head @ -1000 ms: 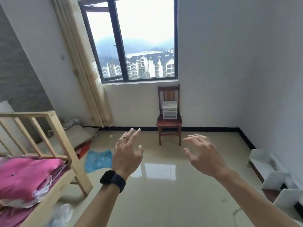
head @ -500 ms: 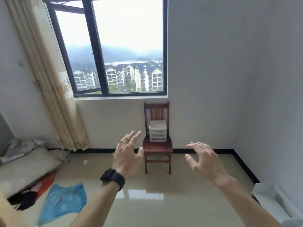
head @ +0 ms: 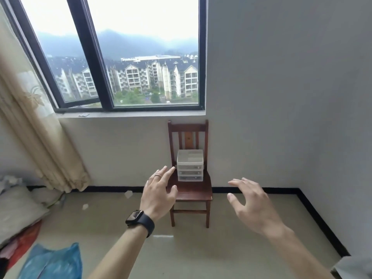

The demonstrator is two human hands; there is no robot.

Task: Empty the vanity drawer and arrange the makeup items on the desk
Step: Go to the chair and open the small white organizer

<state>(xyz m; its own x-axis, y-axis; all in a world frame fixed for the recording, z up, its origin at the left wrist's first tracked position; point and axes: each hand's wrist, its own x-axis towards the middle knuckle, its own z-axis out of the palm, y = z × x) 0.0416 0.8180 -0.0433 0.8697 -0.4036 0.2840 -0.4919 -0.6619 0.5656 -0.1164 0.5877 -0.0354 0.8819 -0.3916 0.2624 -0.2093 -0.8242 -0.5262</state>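
A small translucent white drawer unit (head: pixel 189 165) with three stacked drawers, all closed, stands on the seat of a dark wooden chair (head: pixel 191 193) against the wall under the window. My left hand (head: pixel 160 193), with a ring and a black watch on the wrist, is raised in front of the chair's left side, fingers spread, holding nothing. My right hand (head: pixel 249 204) hovers to the right of the chair, fingers apart and empty. Both hands are well short of the drawer unit. No makeup items or desk are visible.
A beige curtain (head: pixel 38 137) hangs at the left by the window (head: pixel 120 57). Pillows and red cloth (head: pixel 18 218) lie on the floor at the left, with a blue plastic bag (head: pixel 52 262) in front. Small white scraps (head: pixel 128 193) dot the tiled floor. White walls meet at the right.
The view has moved closer to the chair and tilted up; the wooden bed frame and white shelves have left the frame. Both hands stay raised and spread.
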